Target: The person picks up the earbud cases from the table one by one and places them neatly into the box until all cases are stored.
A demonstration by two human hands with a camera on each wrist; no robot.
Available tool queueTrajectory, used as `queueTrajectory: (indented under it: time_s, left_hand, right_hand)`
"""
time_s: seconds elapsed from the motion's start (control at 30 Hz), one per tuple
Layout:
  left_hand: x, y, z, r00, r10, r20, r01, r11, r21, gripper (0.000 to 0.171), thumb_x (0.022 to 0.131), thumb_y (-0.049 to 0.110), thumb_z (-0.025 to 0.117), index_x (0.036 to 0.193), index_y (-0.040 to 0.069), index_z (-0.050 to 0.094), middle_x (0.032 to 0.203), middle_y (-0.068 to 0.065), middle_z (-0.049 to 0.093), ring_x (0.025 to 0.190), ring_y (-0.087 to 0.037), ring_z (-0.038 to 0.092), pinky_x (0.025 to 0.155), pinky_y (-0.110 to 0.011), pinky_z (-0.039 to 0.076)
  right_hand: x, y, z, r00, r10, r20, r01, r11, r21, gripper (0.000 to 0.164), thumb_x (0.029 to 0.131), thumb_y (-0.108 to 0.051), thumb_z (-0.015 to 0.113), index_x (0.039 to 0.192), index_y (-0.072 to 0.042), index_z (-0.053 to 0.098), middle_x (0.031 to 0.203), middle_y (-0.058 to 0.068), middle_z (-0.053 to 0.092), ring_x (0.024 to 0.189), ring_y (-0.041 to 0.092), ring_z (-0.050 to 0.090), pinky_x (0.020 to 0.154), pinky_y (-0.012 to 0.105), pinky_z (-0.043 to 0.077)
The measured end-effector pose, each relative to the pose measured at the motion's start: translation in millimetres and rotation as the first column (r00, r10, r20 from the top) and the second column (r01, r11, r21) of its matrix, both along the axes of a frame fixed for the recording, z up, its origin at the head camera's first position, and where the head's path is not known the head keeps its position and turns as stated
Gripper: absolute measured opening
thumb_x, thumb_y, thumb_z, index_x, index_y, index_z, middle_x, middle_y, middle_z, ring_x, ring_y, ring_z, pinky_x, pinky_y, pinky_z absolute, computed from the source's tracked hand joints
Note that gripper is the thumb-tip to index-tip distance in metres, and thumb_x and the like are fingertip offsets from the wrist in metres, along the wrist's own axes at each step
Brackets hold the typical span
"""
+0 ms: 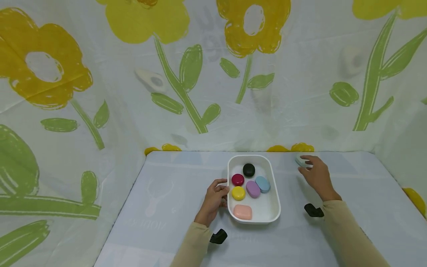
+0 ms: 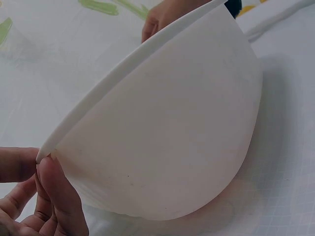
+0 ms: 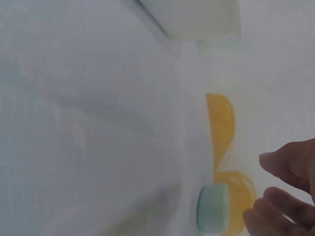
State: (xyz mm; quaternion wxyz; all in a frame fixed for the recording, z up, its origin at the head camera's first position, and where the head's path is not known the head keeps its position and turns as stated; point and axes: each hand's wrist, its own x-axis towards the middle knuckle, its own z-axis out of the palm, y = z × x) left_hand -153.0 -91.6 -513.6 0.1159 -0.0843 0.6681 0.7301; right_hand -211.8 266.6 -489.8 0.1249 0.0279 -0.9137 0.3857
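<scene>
A white rectangular tub (image 1: 268, 208) stands on the table, holding several soap-like pieces. At its left side my left hand (image 1: 211, 200) pinches the rim between thumb and fingers, which the left wrist view shows close up on the tub's outer wall (image 2: 172, 128). Inside lie a black piece (image 1: 248, 170), a red one (image 1: 238, 180), a yellow one (image 1: 238, 193), a purple one (image 1: 253, 189), a light blue one (image 1: 262, 184) and a pink bar (image 1: 242, 212). By the back edge, my right hand (image 1: 319, 180) hovers with parted, slightly bent fingers beside a pale green soap-like piece (image 3: 212, 209), not touching it.
The pale table (image 1: 160, 222) meets a hanging flower-print cloth (image 1: 300, 100) along its back edge. More cloth hangs at both sides. A black wrist device (image 1: 218, 236) sits by the left sleeve, another (image 1: 313, 210) by the right.
</scene>
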Motion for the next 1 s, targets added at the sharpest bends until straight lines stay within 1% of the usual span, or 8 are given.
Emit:
queueTrajectory:
  time_s: [0.1, 0.23, 0.4, 0.47, 0.67, 0.83, 0.93, 1.0]
  left_hand:
    - [0.1, 0, 0.6, 1.000, 0.004, 0.006, -0.004, 1.000, -0.001, 0.039, 0.106, 0.012, 0.063, 0.144, 0.004, 0.054, 0.110, -0.015, 0.067, 0.067, -0.013, 0.056, 0.052, -0.021, 0.052]
    - [0.2, 1, 0.7, 1.000, 0.005, 0.007, -0.005, 1.000, -0.005, 0.039, 0.106, 0.011, 0.063, 0.143, 0.004, 0.055, 0.111, -0.016, 0.068, 0.067, -0.014, 0.056, 0.052, -0.021, 0.052]
    - [-0.5, 1, -0.7, 1.000, 0.004, 0.011, -0.004, 1.000, -0.003, 0.038, 0.106, 0.010, 0.062, 0.143, 0.004, 0.055, 0.108, -0.013, 0.068, 0.067, -0.013, 0.057, 0.052, -0.021, 0.052]
    - [-0.6, 1, -1.1, 1.000, 0.006, 0.014, -0.006, 1.000, -0.004, 0.038, 0.106, 0.010, 0.062, 0.143, 0.004, 0.056, 0.107, -0.012, 0.068, 0.067, -0.013, 0.057, 0.052, -0.021, 0.052]
    - [0.7, 2, -0.6, 1.000, 0.009, 0.020, -0.008, 1.000, -0.009, 0.038, 0.106, 0.011, 0.062, 0.143, 0.004, 0.055, 0.109, -0.013, 0.068, 0.067, -0.013, 0.057, 0.052, -0.021, 0.052]
    - [0.8, 1, -0.1, 1.000, 0.002, 0.007, -0.002, 1.000, -0.006, 0.040, 0.106, 0.012, 0.063, 0.144, 0.004, 0.054, 0.108, -0.013, 0.068, 0.068, -0.014, 0.056, 0.052, -0.021, 0.052]
    - [0.3, 1, -0.3, 1.000, 0.001, 0.000, -0.001, 1.000, -0.004, 0.040, 0.106, 0.013, 0.063, 0.144, 0.004, 0.054, 0.108, -0.012, 0.068, 0.068, -0.014, 0.056, 0.052, -0.021, 0.052]
    - [-0.1, 1, -0.8, 1.000, 0.002, -0.001, -0.002, 1.000, -0.003, 0.040, 0.106, 0.014, 0.063, 0.144, 0.004, 0.054, 0.108, -0.011, 0.067, 0.068, -0.014, 0.055, 0.052, -0.021, 0.052]
  right_hand:
    - [-4.2, 5, -2.6, 1.000, -0.020, 0.022, 0.020, 1.000, 0.012, 0.046, 0.095, 0.004, 0.071, 0.138, 0.013, 0.057, 0.139, 0.040, 0.051, 0.120, 0.059, 0.058, 0.094, 0.066, 0.054]
    - [-10.7, 10, -6.2, 0.996, -0.041, 0.081, 0.038, 0.999, 0.037, 0.050, 0.096, 0.001, 0.071, 0.141, 0.013, 0.054, 0.142, 0.042, 0.048, 0.119, 0.061, 0.056, 0.094, 0.068, 0.053]
    - [-21.5, 16, -13.9, 0.993, -0.013, 0.121, 0.003, 0.997, 0.079, 0.057, 0.094, 0.003, 0.071, 0.144, 0.018, 0.048, 0.146, 0.045, 0.043, 0.131, 0.064, 0.044, 0.105, 0.073, 0.041]
    - [-26.1, 19, -17.7, 0.993, 0.012, 0.119, -0.024, 0.995, 0.099, 0.059, 0.092, 0.004, 0.071, 0.143, 0.020, 0.047, 0.146, 0.046, 0.043, 0.135, 0.064, 0.040, 0.110, 0.074, 0.036]
    - [-37.8, 22, -27.6, 0.992, 0.033, 0.124, -0.053, 0.985, 0.165, 0.061, 0.090, 0.005, 0.071, 0.144, 0.022, 0.046, 0.145, 0.045, 0.044, 0.135, 0.062, 0.041, 0.112, 0.072, 0.036]
    - [-41.8, 19, -31.1, 0.996, 0.029, 0.079, -0.047, 0.972, 0.230, 0.054, 0.090, 0.005, 0.071, 0.137, 0.025, 0.051, 0.139, 0.047, 0.047, 0.127, 0.065, 0.045, 0.108, 0.072, 0.040]
    - [-42.1, 15, -30.2, 0.999, 0.030, 0.039, -0.039, 0.966, 0.254, 0.048, 0.090, 0.005, 0.071, 0.131, 0.025, 0.056, 0.132, 0.047, 0.051, 0.121, 0.065, 0.048, 0.104, 0.071, 0.042]
    - [-42.2, 13, -29.1, 0.999, 0.030, 0.026, -0.036, 0.966, 0.257, 0.045, 0.090, 0.005, 0.071, 0.128, 0.025, 0.059, 0.130, 0.047, 0.052, 0.119, 0.064, 0.049, 0.104, 0.071, 0.042]
